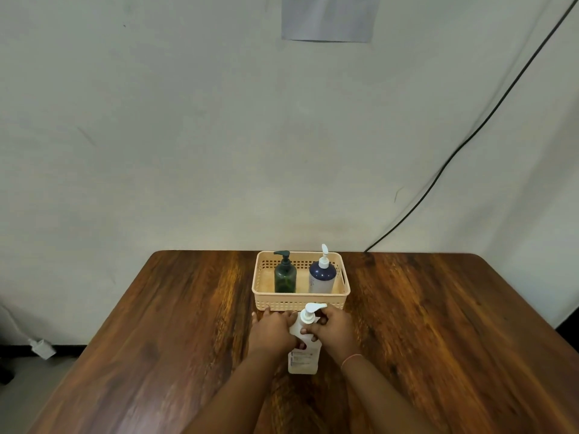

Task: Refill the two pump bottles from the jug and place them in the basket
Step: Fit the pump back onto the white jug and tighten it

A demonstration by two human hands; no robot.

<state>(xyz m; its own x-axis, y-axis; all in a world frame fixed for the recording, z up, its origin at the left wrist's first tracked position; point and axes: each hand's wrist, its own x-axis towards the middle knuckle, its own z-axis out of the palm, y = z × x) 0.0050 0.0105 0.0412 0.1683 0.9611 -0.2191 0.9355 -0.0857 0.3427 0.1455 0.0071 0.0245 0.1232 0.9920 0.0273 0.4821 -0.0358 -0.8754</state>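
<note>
One squarish white jug (303,360) (pump-topped), fingers (324,314) of left hand (272,333), right hand (335,333) gripping it

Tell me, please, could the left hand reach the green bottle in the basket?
Probably yes: the left hand sits before the basket, whose open top leaves the green bottle free, though it holds the white bottle.

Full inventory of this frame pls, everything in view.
table: 1, brown wood, fills lower frame
basket: 1, beige, far middle of table
green pump bottle: 1, dark green, upright in basket, left
blue pump bottle: 1, blue and white, upright in basket, right
jug: 1, white with pump top, in front of basket
cable: 1, black, on wall, right
sheet: 1, grey, on wall, top
hands: 2, bare, left hand and right hand both hold jug
</note>
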